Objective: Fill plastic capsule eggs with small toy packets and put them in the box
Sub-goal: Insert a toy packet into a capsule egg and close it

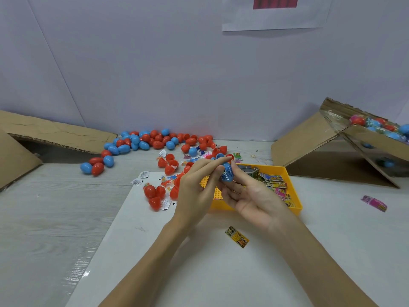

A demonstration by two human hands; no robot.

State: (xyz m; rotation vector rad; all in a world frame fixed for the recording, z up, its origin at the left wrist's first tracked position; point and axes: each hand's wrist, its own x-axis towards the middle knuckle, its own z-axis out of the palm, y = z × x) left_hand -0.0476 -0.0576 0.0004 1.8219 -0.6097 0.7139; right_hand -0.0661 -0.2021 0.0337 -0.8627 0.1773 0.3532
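- Nearest, on the white sheet below the wrists: one yellow packet, lying loose and well apart from any fingertip.
- Above that, left hand and right hand raised together over the near-left corner of the yellow tray.
- Between the fingertips of both hands: a blue capsule egg, with a clear packet (print too small to read) showing on its surface.
- Left-hand fingers stretched long and pinching at the egg's top; right-hand thumb and fingers curled round its lower side, palm turned up.
- Just right of the right-hand fingers, inside the tray: a heap of toy packets in yellow, pink and green.
- Left of the left-hand fingers: loose red egg halves with small white slips among them.
- Beyond the fingertips, toward the wall: a wide scatter of red and blue eggs.
- Far right of the hands: a tilted cardboard box holding filled eggs (wrapped in something clear).
- Right of the tray, alone on the table: a pink packet.
- Far left: flattened cardboard leaning at the wall.
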